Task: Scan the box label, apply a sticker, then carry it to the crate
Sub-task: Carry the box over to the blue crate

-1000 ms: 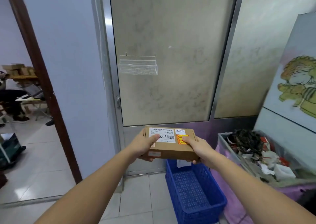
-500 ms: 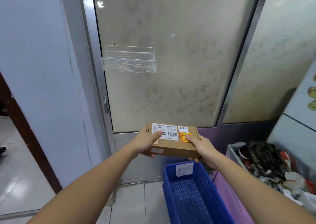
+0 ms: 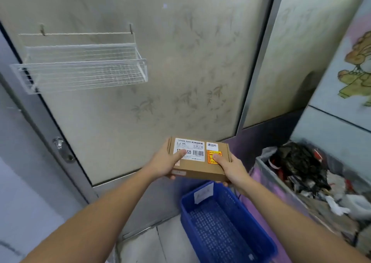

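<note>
A flat brown cardboard box (image 3: 200, 167) is held level in front of me, just above the far end of a blue plastic crate (image 3: 224, 226) on the floor. The box top carries a white barcode label (image 3: 192, 149), a small white tag and an orange-yellow sticker (image 3: 213, 155). My left hand (image 3: 165, 162) grips the box's left end, thumb on the white label. My right hand (image 3: 230, 169) grips the right end, thumb on the orange sticker. The crate looks empty, with a white paper tag on its far wall.
A frosted glass door with a metal frame stands right behind the box, and a white wire basket (image 3: 80, 67) hangs on it. A grey bin full of rubbish (image 3: 301, 168) stands to the right of the crate. Behind it leans a panel with a cartoon picture (image 3: 357, 71).
I have come closer to the door and the crate. The doorway on the left has left the view. The box stays gripped in both hands, now over the crate's far end.
</note>
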Demonstrator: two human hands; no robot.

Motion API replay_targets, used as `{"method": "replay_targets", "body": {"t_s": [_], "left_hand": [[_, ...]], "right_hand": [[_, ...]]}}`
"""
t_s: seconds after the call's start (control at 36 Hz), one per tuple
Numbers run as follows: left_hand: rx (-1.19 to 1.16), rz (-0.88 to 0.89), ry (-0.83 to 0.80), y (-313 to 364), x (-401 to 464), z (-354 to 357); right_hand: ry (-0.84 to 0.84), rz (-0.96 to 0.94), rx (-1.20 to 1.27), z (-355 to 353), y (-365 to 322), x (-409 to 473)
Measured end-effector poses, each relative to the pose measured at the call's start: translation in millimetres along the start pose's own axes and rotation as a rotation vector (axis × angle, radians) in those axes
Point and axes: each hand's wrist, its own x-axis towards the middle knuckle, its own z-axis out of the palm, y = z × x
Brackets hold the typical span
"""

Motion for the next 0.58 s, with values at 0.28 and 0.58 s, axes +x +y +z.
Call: {"method": "replay_targets", "body": {"t_s": [0.28, 0.58], "left_hand": [[0.063, 0.06, -0.293, 1.4, 135.5, 87.0], [0.157, -0.09, -0.459, -65.0, 271.1, 171.5]], "right_hand": [[0.306, 0.15, 0.114, -63.0, 55.0, 62.8], [0.361, 0.277, 0.099, -95.6, 142.4, 156.9]]}}
